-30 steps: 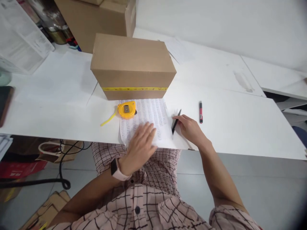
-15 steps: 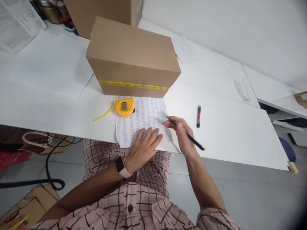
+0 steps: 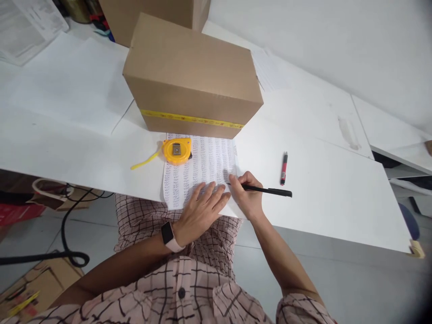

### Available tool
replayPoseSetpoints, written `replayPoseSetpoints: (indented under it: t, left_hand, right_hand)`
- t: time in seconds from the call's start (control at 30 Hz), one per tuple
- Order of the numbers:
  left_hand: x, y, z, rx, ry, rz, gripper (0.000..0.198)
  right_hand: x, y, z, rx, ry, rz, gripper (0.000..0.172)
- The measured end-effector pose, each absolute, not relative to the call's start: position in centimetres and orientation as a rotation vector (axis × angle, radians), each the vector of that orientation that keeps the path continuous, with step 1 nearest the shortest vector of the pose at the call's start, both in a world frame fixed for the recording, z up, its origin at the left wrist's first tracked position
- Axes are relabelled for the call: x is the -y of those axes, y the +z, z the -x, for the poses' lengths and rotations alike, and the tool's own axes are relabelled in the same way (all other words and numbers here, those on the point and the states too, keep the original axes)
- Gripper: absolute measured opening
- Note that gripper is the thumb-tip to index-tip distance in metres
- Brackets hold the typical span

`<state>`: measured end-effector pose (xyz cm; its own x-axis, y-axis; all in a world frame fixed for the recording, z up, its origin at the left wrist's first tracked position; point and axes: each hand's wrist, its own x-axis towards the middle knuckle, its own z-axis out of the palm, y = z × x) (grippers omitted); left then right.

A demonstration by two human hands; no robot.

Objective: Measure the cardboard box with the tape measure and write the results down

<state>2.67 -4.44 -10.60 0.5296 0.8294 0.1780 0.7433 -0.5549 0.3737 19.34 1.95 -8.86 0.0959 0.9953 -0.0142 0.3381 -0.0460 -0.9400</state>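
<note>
My left hand (image 3: 202, 207) lies flat, fingers spread, on the lower part of a sheet of paper (image 3: 211, 157) covered in columns of handwriting. Gripped in my right hand (image 3: 249, 195) is a black pen (image 3: 275, 192), its tip at the sheet's right side close to my left fingertips. A yellow tape measure (image 3: 177, 150) rests on the sheet's left part, with a short length of tape pulled out to the left. Behind it stands a closed cardboard box (image 3: 195, 85) with yellow printed tape, touching or covering the sheet's far edge.
A red and black pen (image 3: 284, 168) lies on the white table (image 3: 324, 198) to the right. Another cardboard box (image 3: 158, 18) stands at the back. White sheets (image 3: 70, 85) lie at the left. Below the table's front edge hang black cables (image 3: 65, 229).
My right hand has come down and left onto the paper, bringing the black pen's tip to the sheet. The pen now lies closer to level. My left hand stays in place.
</note>
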Motion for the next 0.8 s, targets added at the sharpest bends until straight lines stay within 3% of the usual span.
replayPoseSetpoints:
  t: [0.33,0.8]
  left_hand:
    - [4.42,-10.51,-2.63,-1.419,0.52,-2.754,0.047]
    - [4.56,-10.84,-2.57,-1.435,0.517,-2.794,0.045]
  right_hand:
    - [-2.04,-9.67,-19.18,1.429,0.937,1.485,0.046]
    - [-2.12,-9.9,-19.2,1.441,0.88,1.52,0.044]
